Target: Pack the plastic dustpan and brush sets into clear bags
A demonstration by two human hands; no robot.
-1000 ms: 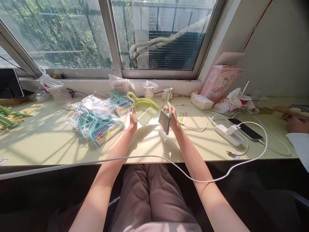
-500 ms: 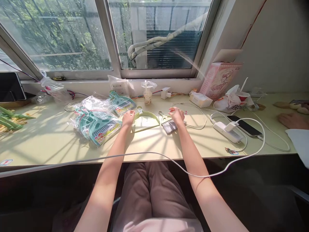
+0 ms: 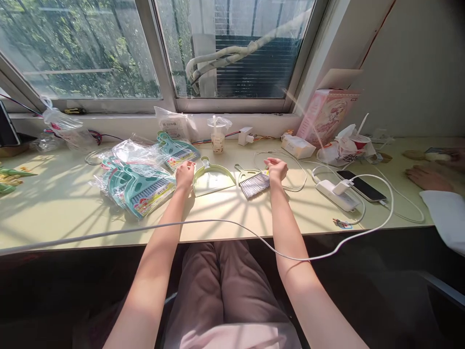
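Observation:
A light green dustpan (image 3: 214, 168) lies on the desk with its handle toward the window. Close to its left rim is my left hand (image 3: 185, 174), fingers curled in; whatever they hold, if anything, is hidden. A small green hand brush (image 3: 255, 185) with dark bristles rests to the right of the dustpan. My right hand (image 3: 276, 169) is closed at the brush's right end, fingertips together by a yellow patch. What is between those fingers cannot be made out. Left of my left hand, several teal dustpan sets in clear wrapping (image 3: 140, 189) are piled up.
Behind the dustpan stands a drink cup (image 3: 218, 138) with a straw. A white power strip (image 3: 336, 195) and a phone (image 3: 362, 186) lie to the right. A white cable (image 3: 225, 221) crosses over my forearms. Another person's hand (image 3: 428, 177) rests at far right.
My right hand has shifted right off the top of the brush, showing more of its bristles and a yellow patch. My left hand stays beside the dustpan. The camera view has shifted slightly.

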